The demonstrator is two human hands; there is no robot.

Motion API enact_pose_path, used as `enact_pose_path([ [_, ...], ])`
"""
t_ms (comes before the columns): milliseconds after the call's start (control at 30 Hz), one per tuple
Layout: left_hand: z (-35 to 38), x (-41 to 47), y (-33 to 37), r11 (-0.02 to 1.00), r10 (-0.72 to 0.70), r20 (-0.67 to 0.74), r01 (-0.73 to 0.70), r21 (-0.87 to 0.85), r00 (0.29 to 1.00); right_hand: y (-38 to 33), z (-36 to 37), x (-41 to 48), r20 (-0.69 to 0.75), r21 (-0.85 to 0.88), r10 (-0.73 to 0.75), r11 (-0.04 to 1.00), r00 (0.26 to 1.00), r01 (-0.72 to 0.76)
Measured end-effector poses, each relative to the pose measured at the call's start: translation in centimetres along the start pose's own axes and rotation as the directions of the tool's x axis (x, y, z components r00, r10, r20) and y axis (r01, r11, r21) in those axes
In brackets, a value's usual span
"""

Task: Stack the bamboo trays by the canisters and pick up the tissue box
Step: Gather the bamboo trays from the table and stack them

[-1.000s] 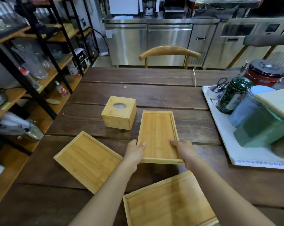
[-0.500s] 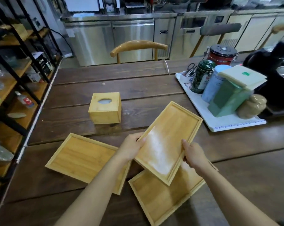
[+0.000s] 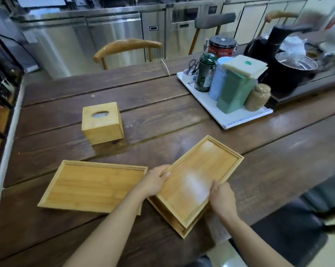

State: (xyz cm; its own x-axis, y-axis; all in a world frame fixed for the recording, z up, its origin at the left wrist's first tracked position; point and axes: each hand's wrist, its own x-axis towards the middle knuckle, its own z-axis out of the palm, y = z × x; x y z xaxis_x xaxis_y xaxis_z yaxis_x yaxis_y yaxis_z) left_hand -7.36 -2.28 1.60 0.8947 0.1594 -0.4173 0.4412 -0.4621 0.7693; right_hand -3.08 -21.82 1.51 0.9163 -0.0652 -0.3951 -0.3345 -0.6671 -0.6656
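Note:
A narrow bamboo tray (image 3: 199,178) lies angled on top of a second bamboo tray (image 3: 174,225), whose edge shows beneath it near the table's front. My left hand (image 3: 155,182) grips the top tray's left long side and my right hand (image 3: 222,199) grips its near right side. A third, wider bamboo tray (image 3: 91,186) lies flat to the left. The bamboo tissue box (image 3: 102,122) stands alone further back on the left. The canisters (image 3: 220,78) stand on a white tray (image 3: 230,120) at the back right.
The dark wooden table (image 3: 162,97) ends close on the right near my right arm. A black kettle and a steel pot (image 3: 295,62) sit behind the canisters. A wooden chair (image 3: 128,47) stands at the far side; black shelving (image 3: 1,74) runs along the left.
I have carried the narrow tray from beside the tissue box down and to the right, turned it, and lowered it onto the near tray. My view has swung rightward.

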Motion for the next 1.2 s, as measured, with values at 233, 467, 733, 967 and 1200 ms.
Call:
enact_pose_path([
  [233, 1.0, -0.4, -0.5, 0.998, 0.01, -0.003, -0.01, 0.062, 1.0, 1.0, 0.7, -1.5, -0.036, -0.102, 0.079, 0.991, 0.996, -0.082],
  [467, 1.5, -0.1, -1.3, 0.998, -0.031, -0.036, 0.033, 0.055, 0.999, 1.0, 0.8, -1.3, 0.044, -0.093, 0.088, 0.992, 0.995, -0.084],
  [733, 1.5, 0.6, -0.3, 0.973, -0.163, -0.012, 0.159, -0.166, 0.987, 0.7, 0.9, -1.5, 0.027, -0.072, 0.071, 0.995, 0.997, -0.069],
  [967, 0.5, 0.7, 0.2, 0.859, -0.309, 0.062, 0.307, -0.41, 0.949, 1.5, 0.9, -1.0, 0.028, -0.011, 0.082, 0.997, 0.996, -0.082],
  [1200, 2.0, -0.5, 0.4, 0.807, -0.354, 0.147, 0.381, -0.451, 0.924, 1.5, 0.5, 0.2, 0.034, 0.052, 0.03, 0.998, 0.999, -0.032],
])
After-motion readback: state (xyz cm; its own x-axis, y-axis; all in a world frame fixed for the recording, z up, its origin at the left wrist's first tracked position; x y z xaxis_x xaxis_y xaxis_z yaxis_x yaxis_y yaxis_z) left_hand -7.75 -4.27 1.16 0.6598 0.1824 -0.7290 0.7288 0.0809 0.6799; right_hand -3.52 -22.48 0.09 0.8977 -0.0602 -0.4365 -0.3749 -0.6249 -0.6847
